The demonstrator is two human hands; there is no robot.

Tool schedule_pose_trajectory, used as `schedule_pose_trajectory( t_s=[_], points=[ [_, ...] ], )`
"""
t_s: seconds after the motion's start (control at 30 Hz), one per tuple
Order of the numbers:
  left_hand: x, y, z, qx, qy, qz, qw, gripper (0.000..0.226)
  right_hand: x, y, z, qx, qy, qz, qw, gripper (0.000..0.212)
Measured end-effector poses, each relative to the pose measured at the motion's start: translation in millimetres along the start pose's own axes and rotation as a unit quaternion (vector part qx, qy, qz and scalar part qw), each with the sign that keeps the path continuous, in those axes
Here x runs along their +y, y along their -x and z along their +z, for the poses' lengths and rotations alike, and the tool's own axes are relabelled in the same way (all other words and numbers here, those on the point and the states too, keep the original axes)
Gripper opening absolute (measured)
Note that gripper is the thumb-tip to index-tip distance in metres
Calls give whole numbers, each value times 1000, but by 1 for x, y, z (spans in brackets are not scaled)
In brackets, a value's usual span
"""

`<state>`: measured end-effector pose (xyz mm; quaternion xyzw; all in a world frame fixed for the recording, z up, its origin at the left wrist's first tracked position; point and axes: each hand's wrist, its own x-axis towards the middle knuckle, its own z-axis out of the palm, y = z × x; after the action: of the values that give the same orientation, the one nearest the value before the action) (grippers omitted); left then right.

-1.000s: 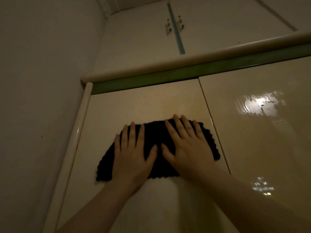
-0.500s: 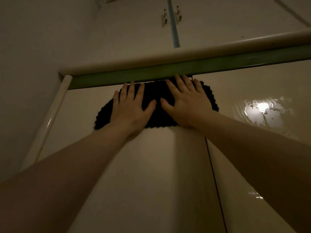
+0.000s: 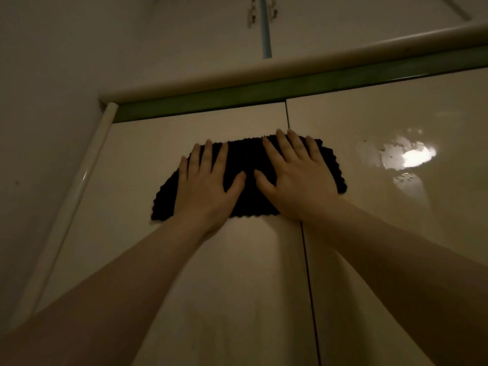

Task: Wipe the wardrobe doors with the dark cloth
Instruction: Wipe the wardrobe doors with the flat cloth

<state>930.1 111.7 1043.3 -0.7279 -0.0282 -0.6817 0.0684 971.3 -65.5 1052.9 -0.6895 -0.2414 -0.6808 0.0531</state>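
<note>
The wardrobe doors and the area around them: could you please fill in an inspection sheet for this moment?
Surface: glossy cream left door and right door, a light glare on the right one.
Job's things: dark cloth spread flat, straddling the seam between the doors.
Clutter: nothing seen.
Grippers: left hand and right hand press flat on the cloth, fingers straight.
Cables: nothing seen.
Surroundings: green strip above the doors, upper cupboard handles, plain wall at left.

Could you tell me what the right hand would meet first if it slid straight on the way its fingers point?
Probably the green strip above the doors; the right hand lies flat on the dark cloth.
</note>
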Motion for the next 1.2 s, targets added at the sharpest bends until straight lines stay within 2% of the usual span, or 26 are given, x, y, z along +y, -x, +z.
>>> schedule_pose_trajectory(
  t_s=[0.33,0.73,0.97,1.2],
  points=[
    [49,83,6,10,12,-6,1000,74,17,90,-4,7,-38,8,999,72],
    [112,130,13,-15,19,-3,1000,72,57,158,-16,-8,-25,17,1000,70],
    [137,114,12,-26,17,-1,1000,80,82,156,-21,-15,-6,16,1000,72],
    [143,50,14,-19,6,31,999,80,111,107,-28,-17,19,48,999,82]
  ],
)
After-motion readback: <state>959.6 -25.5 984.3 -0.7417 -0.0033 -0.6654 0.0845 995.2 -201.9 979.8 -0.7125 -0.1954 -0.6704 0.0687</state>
